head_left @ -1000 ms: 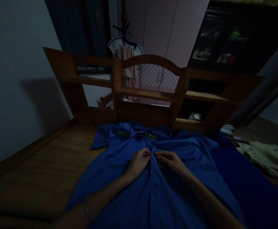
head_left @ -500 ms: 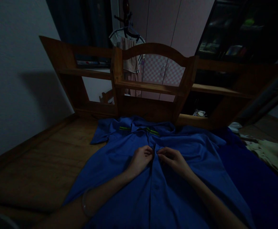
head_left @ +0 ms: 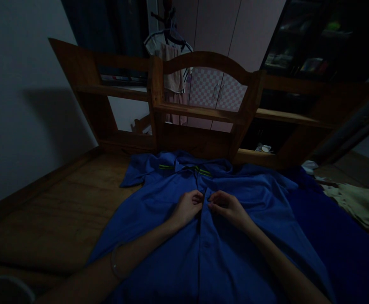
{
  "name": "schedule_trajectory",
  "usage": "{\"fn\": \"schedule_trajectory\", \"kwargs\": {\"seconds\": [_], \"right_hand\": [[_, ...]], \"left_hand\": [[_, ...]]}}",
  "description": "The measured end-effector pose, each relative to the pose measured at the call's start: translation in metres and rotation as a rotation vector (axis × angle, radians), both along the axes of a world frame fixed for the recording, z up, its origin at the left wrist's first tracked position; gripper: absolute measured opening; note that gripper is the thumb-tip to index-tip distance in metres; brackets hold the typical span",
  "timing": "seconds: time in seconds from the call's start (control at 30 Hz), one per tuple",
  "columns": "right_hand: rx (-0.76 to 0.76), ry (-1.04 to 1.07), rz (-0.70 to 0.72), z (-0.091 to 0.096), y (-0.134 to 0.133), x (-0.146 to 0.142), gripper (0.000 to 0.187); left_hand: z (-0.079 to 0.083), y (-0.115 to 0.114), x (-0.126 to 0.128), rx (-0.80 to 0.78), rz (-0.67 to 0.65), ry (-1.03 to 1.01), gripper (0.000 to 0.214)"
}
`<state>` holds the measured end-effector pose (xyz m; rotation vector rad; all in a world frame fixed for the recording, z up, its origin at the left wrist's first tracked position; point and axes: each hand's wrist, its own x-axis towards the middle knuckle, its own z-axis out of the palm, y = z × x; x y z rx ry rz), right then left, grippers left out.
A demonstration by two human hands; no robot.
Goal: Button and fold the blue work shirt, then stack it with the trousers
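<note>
A blue short-sleeved shirt with yellow-green stripes near the collar lies spread out, front side up. My left hand pinches the left side of the front opening, below the collar. Close beside it, my right hand has thumb and forefinger closed on the edge of the button placket. The fingertips of both hands nearly meet at the opening. Whatever small button is between them is too dark to make out. Down the middle, the placket runs towards me between my forearms.
Behind the shirt stands a wooden headboard with shelves. Dark blue cloth lies to the right, with pale cloth beyond it. Bare wooden boards and a wall are on the left. Clothes hang on a rack behind.
Both hands stay at the same spot on the shirt opening, with slight finger movement. My right fingers have shifted a little at the placket edge. The view has tilted slightly.
</note>
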<state>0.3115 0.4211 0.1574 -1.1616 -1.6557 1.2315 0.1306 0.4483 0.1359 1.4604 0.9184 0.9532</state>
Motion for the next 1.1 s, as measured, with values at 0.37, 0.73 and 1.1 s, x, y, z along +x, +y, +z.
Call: {"fn": "schedule_trajectory", "kwargs": {"seconds": [0.37,0.73,1.1], "right_hand": [[0.06,-0.053,-0.013,-0.001,-0.004,0.001,0.033],[0.188,-0.231,-0.074,0.008,-0.011,-0.003,0.028],[0.164,-0.229,-0.063,0.005,-0.01,-0.001,0.027]], "left_hand": [[0.008,-0.002,0.0,-0.145,-0.001,-0.041,0.02],[0.011,-0.004,0.0,-0.247,0.002,-0.133,0.025],[0.017,-0.008,-0.001,-0.32,0.023,-0.118,0.024]]}}
